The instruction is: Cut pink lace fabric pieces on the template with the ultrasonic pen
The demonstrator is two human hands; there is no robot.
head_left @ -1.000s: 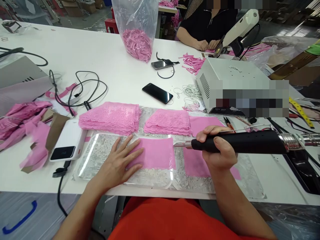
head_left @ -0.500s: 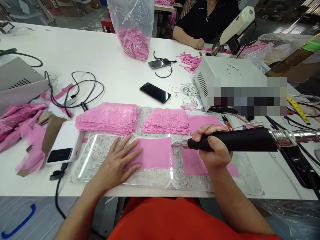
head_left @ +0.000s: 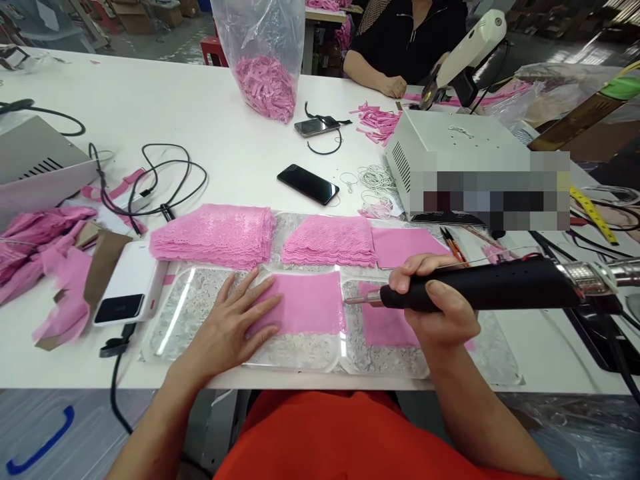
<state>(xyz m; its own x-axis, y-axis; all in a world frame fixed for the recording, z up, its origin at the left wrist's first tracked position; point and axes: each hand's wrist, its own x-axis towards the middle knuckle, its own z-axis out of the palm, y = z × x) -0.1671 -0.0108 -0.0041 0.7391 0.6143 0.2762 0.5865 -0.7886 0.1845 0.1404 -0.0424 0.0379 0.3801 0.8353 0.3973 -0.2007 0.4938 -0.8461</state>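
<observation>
My left hand (head_left: 234, 327) lies flat, fingers spread, on the left part of a pink fabric piece (head_left: 313, 303). The fabric rests on a clear sheet with a speckled surface (head_left: 295, 357). My right hand (head_left: 437, 300) is wrapped round a black corded hand tool (head_left: 480, 287) with a narrow metal tip, held nearly level. Its tip is at the fabric's right edge; whether it touches is too fine to tell. Another pink piece (head_left: 385, 327) lies partly under the tool and right hand. Behind are a lace stack (head_left: 215, 233) and a smaller lace stack (head_left: 330, 240).
A white power bank (head_left: 130, 287) stands left, beside pink scraps (head_left: 60, 267). A black phone (head_left: 309, 183), a grey metal box (head_left: 450, 140) and a bag of pink strips (head_left: 267, 87) are farther back. Across the table sits another person (head_left: 400, 47). Cables lie at both sides.
My right hand and the tool have shifted slightly right and toward me, the tip moving down along the fabric's right edge. My left hand stays on the fabric.
</observation>
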